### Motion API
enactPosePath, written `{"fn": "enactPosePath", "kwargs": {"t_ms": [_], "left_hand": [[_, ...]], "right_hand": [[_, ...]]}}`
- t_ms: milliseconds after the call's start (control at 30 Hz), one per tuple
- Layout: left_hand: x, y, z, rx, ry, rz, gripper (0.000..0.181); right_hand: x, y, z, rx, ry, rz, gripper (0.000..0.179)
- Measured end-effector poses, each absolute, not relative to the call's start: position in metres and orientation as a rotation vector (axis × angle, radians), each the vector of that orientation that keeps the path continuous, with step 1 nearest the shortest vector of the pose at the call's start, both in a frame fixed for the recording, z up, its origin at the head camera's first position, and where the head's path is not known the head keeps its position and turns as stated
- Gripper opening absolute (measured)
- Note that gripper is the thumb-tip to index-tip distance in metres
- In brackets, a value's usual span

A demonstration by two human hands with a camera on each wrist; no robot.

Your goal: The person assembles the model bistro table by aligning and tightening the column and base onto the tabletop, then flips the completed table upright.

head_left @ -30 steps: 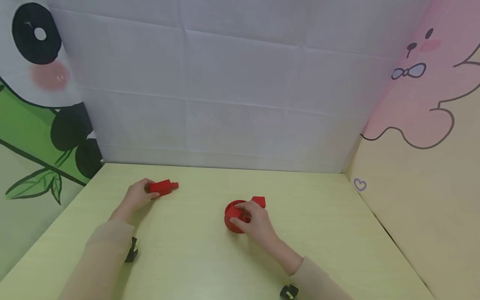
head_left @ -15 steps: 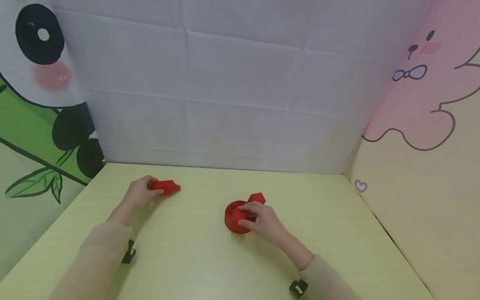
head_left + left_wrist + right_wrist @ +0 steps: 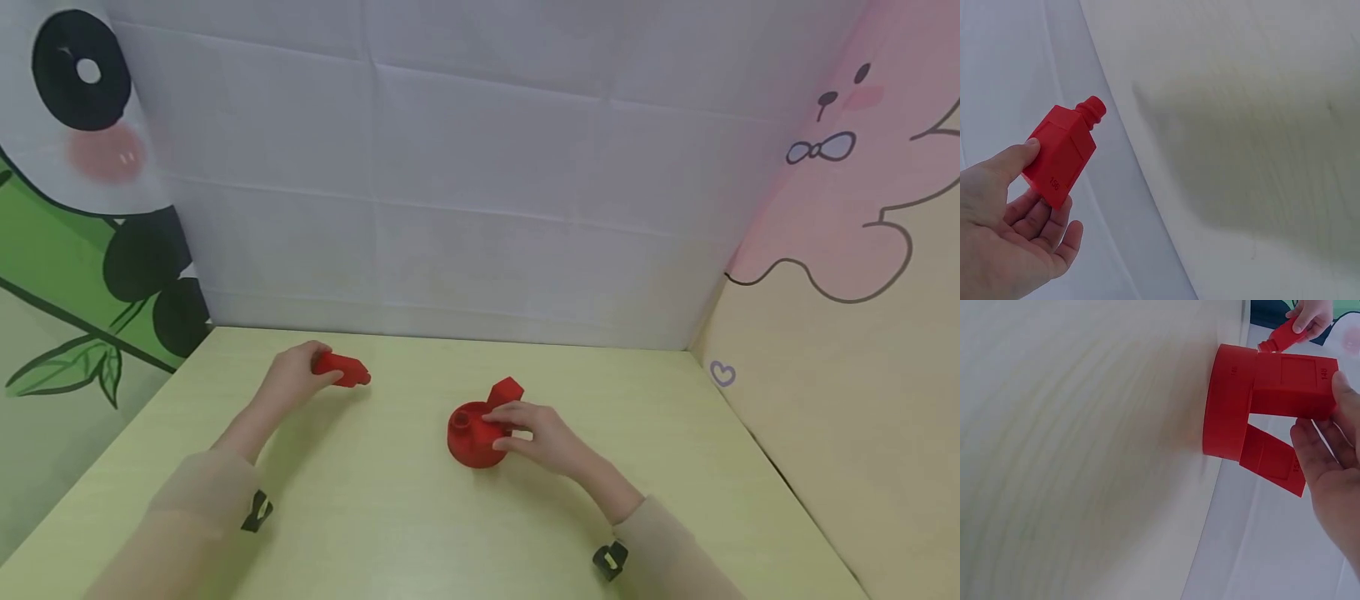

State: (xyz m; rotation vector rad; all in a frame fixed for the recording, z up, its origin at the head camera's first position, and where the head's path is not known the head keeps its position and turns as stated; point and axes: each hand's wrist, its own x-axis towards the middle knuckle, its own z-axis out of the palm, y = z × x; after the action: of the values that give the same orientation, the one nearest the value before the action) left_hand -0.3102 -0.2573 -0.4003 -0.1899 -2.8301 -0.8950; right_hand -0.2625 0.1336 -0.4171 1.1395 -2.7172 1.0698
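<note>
My left hand point(image 3: 288, 379) holds a red block point(image 3: 341, 370) above the table at the left. In the left wrist view this red block point(image 3: 1063, 153) is bottle-shaped, with a ribbed round neck and "156" on its side; thumb and fingers grip its wide end. A round red base point(image 3: 472, 446) sits on the table near the middle, a round socket showing on top. My right hand point(image 3: 543, 437) pinches the outer end of a red block marked "148" point(image 3: 1294, 384), which stands in the base. A second red block point(image 3: 1272, 462) leans outward from the base's far side.
The pale yellow table point(image 3: 375, 517) is backed by a white cloth wall point(image 3: 480, 167). Side panels carry cartoon drawings, a panda point(image 3: 82, 108) at left and a pink animal point(image 3: 847, 200) at right. Dark wrist cameras sit below both sleeves.
The left hand has moved right and slightly away with its block, whose neck now tips lower. The right hand has shifted right, and the base has turned with its blocks, exposing the socket.
</note>
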Motion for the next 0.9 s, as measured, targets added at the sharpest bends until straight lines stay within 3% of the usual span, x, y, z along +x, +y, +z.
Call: {"fn": "enactPosePath", "kwargs": {"t_ms": [600,900], "left_hand": [[-0.277,-0.194,-0.363,-0.362,-2.737,-0.916,0.043],[-0.258,-0.162,-0.352,-0.472,-2.694,-0.932,0.044]], "right_hand": [[-0.281,0.153,-0.410,1.394,-2.765,0.973,0.038],[-0.269,0.146,-0.413,1.223,-2.749,1.250,0.046]]}}
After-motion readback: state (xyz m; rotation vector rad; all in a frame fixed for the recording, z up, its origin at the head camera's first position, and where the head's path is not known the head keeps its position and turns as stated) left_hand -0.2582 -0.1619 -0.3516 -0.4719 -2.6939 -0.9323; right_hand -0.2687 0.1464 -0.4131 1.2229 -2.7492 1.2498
